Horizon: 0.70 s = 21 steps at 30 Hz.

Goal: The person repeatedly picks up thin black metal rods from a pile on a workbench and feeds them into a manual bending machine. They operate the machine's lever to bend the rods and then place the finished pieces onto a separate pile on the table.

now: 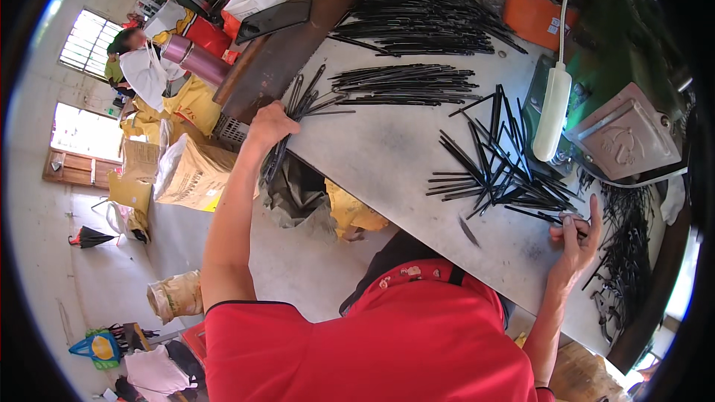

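Note:
At the table's left edge my left hand is closed around a bunch of thin black rods, whose ends stick out above and below the fist. My right hand, near the right side of the table, pinches the end of a thin black rod between thumb and fingers, with one finger stretched upward. Just beyond it lies a loose, crisscrossed heap of black rods. A neater row of rods lies across the middle of the table, and a larger pile sits behind it.
A green machine with a metal plate and a white lamp stands at the right. Thin dark pieces are heaped beside it. A phone rests on the wooden ledge, near a pink flask. Sacks stand on the floor.

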Tool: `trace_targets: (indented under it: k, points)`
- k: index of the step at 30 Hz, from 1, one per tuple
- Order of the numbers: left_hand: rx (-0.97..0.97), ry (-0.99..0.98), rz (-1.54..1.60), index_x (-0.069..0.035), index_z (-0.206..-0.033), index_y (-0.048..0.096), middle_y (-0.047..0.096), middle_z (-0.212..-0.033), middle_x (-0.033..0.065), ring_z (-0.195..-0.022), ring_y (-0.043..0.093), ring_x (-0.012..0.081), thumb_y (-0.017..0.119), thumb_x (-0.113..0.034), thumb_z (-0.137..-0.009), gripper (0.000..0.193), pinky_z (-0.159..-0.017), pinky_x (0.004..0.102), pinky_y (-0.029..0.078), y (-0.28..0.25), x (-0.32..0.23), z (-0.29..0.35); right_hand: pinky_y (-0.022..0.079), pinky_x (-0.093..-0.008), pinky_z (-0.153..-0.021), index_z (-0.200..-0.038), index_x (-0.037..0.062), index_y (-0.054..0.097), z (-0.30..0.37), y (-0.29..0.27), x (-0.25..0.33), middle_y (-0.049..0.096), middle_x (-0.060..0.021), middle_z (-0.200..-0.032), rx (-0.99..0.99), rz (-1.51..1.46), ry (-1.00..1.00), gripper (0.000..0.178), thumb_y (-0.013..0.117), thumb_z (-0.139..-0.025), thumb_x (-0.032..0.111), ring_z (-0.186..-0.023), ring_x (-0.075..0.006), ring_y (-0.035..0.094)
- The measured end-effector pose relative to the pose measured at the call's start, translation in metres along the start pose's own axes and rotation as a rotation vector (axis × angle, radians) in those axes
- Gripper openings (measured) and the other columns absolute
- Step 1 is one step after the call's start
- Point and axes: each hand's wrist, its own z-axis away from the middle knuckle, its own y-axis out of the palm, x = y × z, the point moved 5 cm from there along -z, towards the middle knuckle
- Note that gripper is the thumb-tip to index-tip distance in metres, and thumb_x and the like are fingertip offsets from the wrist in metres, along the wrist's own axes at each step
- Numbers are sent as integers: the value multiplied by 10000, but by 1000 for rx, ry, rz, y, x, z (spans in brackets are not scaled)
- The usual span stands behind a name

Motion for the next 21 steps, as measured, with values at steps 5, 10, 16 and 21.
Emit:
trace_targets:
  k: [5,10,16,21]
  points:
    - [-272,49,-55,64,-1019,556,555,-1084,244,-1063,521,417,635,-188,-684,427,-902,460,451,11,-14,21,445,-200,-550,-1385,66,422,-1,-2,-4,596,-43,-766,40,0,-11,549,582,-860,50,-609,-81,575]
    - [-460,155,122,-19,-1113,568,548,-1073,227,-1043,519,414,618,-89,-740,383,-888,456,458,9,-19,37,450,-211,-533,-1386,93,430,0,-2,6,616,-59,-767,-21,126,-26,540,579,-867,73,-582,-89,573]
    - [-615,411,262,-120,-1109,640,606,-1095,193,-992,585,362,651,-68,-801,312,-852,399,486,26,-22,43,444,-211,-527,-1387,94,429,-3,-3,1,625,-57,-768,15,106,45,542,577,-865,78,-572,-84,568]
    - [-694,378,398,-79,-1066,649,651,-1026,166,-937,620,331,646,-57,-819,247,-864,389,488,26,-27,44,430,-203,-525,-1386,83,427,-5,-4,-4,626,-45,-765,-3,73,27,545,578,-862,71,-565,-77,556]
